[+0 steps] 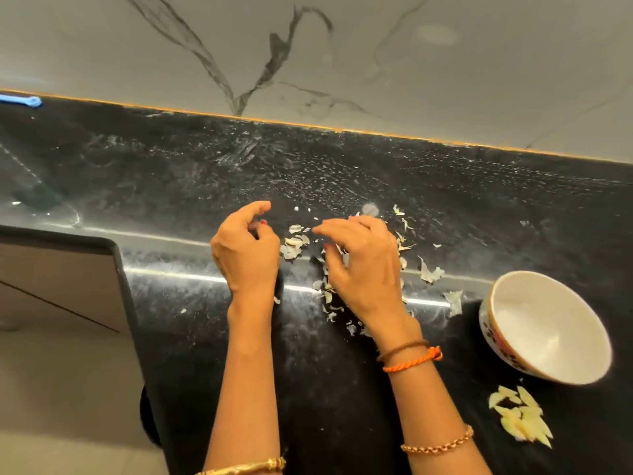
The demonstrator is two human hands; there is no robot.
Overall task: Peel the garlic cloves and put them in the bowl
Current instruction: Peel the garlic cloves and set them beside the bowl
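Although both hands hover over the litter of garlic skins [296,243] on the black desk [513,217], neither plainly holds a clove: the left hand [245,253] has its fingers [255,209] curled inward, thumb close to the fingertips as if pinching something small, but what lies between them is hidden, so I cannot tell whether it grips a clove or a scrap of peel. The right hand [363,265] is more loosely spread, its fingers arched down and pointing left toward the skins between the two hands, with a shred of skin seeming to cling under them; whether it is actually pinched is unclear. The peeled cloves [520,418] lie in a pale heap at the near right edge of the desk, well behind and to the right of the right hand, just beside the near rim of the white bowl [507,286], which looks empty. The cloves' long axes run roughly diagonal, tips pointing toward the near right. The right hand is clearly the nearer one to both heap and bowl, so my judgement is that the transfer falls to it: a draw back toward the body and right, then a short lift over the rim.
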